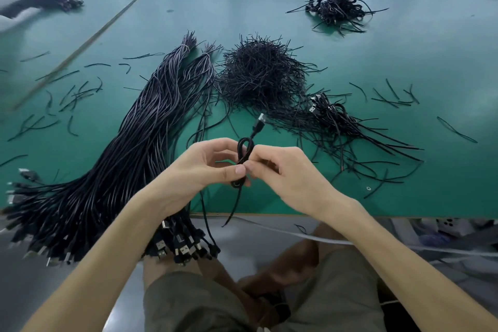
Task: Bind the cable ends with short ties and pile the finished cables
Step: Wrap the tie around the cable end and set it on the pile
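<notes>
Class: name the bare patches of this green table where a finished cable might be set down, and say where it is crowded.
Bare: the far strip between the tie heap and the far cable pile; the near right corner beyond the bound cables. Crowded: the middle, from the long cable bundle to the heap, and the left with loose ties.

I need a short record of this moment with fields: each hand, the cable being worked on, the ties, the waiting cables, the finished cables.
left hand: pinches the looped cable
right hand: pinches it from the other side
looped cable: USB plug pointing away
ties: heap behind the hands
waiting cables: large bundle at left, plugs over table edge
finished cables: small pile right of the heap
</notes>
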Motion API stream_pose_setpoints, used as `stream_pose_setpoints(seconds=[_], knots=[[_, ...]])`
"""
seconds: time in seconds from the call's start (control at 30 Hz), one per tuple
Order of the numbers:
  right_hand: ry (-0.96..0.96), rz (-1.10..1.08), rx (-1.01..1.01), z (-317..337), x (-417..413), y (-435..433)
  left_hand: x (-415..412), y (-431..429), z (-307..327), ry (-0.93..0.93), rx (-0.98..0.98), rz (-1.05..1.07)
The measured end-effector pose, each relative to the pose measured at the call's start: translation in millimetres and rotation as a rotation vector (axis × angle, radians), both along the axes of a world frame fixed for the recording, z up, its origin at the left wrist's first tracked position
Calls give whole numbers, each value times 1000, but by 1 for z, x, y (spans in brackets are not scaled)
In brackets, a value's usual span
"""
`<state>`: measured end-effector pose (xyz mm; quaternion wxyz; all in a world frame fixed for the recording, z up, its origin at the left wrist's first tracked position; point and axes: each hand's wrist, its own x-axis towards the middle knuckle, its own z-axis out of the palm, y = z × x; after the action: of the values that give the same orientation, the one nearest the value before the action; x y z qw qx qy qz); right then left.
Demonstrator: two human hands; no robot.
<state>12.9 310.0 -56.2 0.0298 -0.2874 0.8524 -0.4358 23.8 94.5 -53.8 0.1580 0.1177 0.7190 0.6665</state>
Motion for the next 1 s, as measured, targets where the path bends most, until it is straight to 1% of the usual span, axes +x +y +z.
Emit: stream_pose_setpoints(seconds=[0.07,0.17,0.23,0.3,0.33,0.37,0.4,0.47,0.5,0.57,0.63,0.7,0.73,0.8,0.83,0.87,0.9,0.97,1.0], knots=[[-106,-1,-117,0,2,-4,2,2,-1,45,61,55],[-373,25,-362,1,6,-11,6,6,-1,154,133,131],[-631,89,-570,1,12,-12,7,11,1,300,71,177],[-997,222,-842,1,17,-15,8,16,3,464,-5,207],[-1124,275,-953,0,20,-16,9,19,3,512,-23,234],[-1188,309,-1025,-1,21,-18,9,22,3,539,-31,270],[-1208,328,-1061,-2,23,-21,9,24,3,560,-41,311],[-1181,326,-1073,-2,23,-24,8,22,0,591,-62,354],[-1148,307,-1062,-1,22,-23,7,20,-2,574,-38,330],[-1064,252,-1019,1,16,-19,8,13,-2,419,91,245],[-956,193,-947,3,11,-11,9,8,1,183,185,216],[-824,157,-820,5,6,-6,7,3,6,19,103,214],[-734,137,-725,5,5,-4,5,1,8,-38,37,170],[-520,81,-500,5,3,-5,3,-1,15,-115,-82,-2],[-432,57,-397,4,3,-7,3,0,17,-104,-142,-70],[-376,41,-324,3,3,-9,3,2,18,-48,-202,-100],[-351,28,-296,2,4,-9,3,5,18,31,-247,-93],[-401,9,-365,0,5,-8,3,10,14,184,-243,-21],[-480,11,-451,-1,6,-6,4,13,11,256,-224,23]])
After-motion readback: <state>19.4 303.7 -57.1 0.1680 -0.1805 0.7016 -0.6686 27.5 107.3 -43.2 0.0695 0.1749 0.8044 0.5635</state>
